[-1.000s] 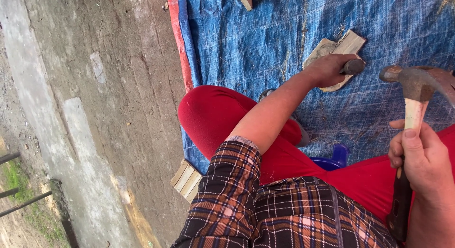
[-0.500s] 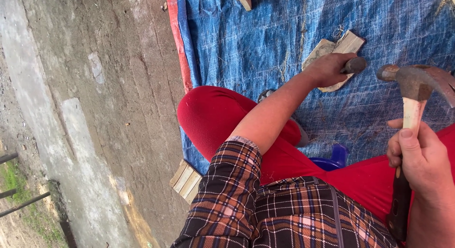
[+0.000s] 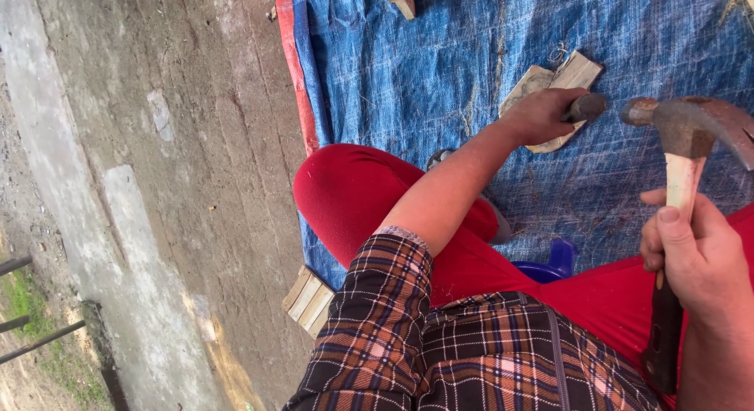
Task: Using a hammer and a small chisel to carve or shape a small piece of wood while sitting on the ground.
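blue tarp [image 3: 440, 73], wood pieces [image 3: 561, 81], concrete ground [image 3: 196, 183]

Rusty, matt steel claw hammer head [image 3: 691, 124] on a pale bare-wood handle [image 3: 682, 183], gripped in the right hand [image 3: 695, 258]. Under the left hand [image 3: 542, 116]: a dull dark metal piece [image 3: 587, 107] on rough, weathered wooden offcuts [image 3: 561, 85], over coarse woven blue plastic tarpaulin [image 3: 440, 65].

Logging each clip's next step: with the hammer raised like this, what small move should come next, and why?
Probably a short downward tap. The right hand holds the claw hammer raised beside the dark rod-like piece, which the left hand grips against the small wooden pieces on the blue tarp.
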